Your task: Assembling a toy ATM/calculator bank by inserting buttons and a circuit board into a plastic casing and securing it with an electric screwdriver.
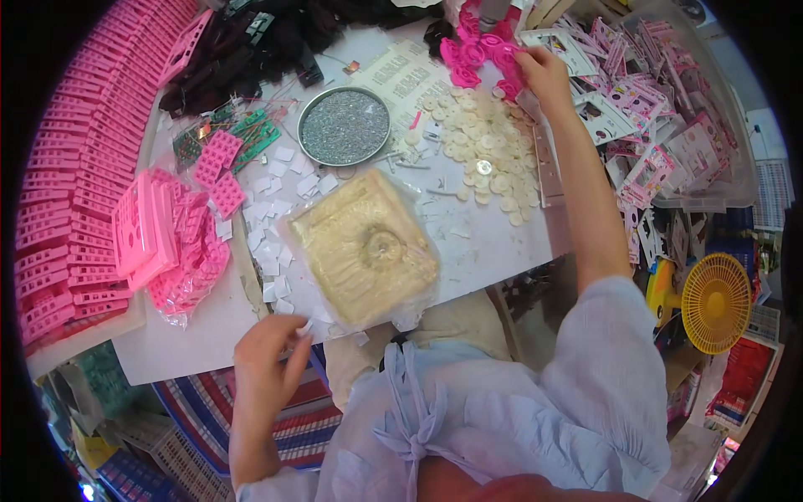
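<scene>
Near the front edge of the table, my left hand (269,356) is closed, thumb and finger pinching a small white piece (304,328). At the far side, my right hand (547,77) reaches into a pile of bright pink plastic parts (473,52), its fingers closed at the pile's right edge. Exactly which part they grip is partly hidden. Between my hands lies a square, cream-coloured block wrapped in clear plastic (364,243), with a round hollow in its face. Small white squares (266,243) are scattered left of the block.
A round tin of grey granules (345,125) stands behind the block, beside many cream discs (493,151). Pink plastic frames (92,167) are stacked at left, near a bag of pink parts (188,259). A bin of printed cards (669,117) and a yellow fan (715,303) are at right.
</scene>
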The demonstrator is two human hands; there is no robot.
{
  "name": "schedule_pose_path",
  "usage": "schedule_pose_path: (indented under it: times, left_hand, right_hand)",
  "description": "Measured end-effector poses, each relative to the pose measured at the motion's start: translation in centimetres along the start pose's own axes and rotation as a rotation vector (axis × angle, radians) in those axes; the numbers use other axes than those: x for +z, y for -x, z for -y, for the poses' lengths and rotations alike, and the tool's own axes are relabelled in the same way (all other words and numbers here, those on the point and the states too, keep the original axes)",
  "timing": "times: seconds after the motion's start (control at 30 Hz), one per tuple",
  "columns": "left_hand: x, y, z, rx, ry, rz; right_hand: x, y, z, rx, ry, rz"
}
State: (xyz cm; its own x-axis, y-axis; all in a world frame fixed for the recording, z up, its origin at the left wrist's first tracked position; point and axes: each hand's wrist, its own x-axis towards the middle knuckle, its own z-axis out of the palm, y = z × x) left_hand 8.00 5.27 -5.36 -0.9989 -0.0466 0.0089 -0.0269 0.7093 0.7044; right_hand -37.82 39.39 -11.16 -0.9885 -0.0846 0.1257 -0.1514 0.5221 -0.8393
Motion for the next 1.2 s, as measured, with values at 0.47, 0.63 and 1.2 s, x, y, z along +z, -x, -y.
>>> schedule_pose_path:
  times: [0.47,0.63,1.2]
  left_hand:
    - [5.7,-10.1,-0.8,-0.403,0.807,0.434]
    - [6.4,-7.6,0.0,-0.139,0.252,0.029]
    - [-10.8,-8.0,8.3,-0.207,0.114,-0.498]
  right_hand:
    - [6.7,23.3,11.0,-0.682,-0.076,0.529]
    - [8.6,23.7,10.2,-0.848,0.245,0.563]
    - [8.7,22.3,11.6,-0.435,0.201,0.772]
